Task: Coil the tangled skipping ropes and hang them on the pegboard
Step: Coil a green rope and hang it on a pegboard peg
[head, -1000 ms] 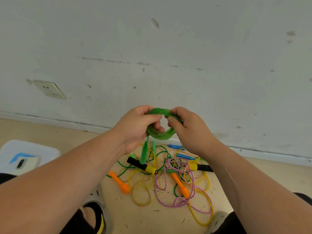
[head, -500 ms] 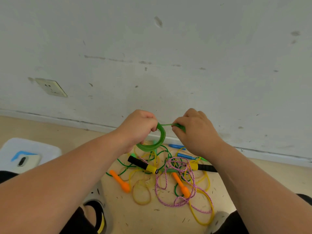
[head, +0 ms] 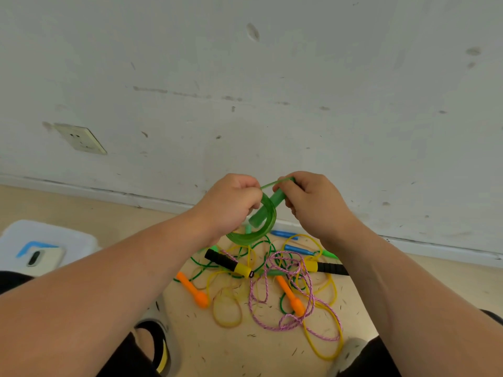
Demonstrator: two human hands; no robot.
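Above the tangle of ropes (head: 275, 278) on the floor (head: 245, 349), both hands hold one green rope. The left hand (head: 231, 204) grips the green coil (head: 254, 234), whose upper part is hidden inside the fist. The right hand (head: 313, 205) pinches the green handle (head: 265, 213), which crosses the ring; whether it passes through is hard to tell. A thin strand (head: 272, 183) runs between the fists. Left of the tangle, a phone (head: 40, 258) lies on a white lid (head: 68, 235), partly behind the forearm
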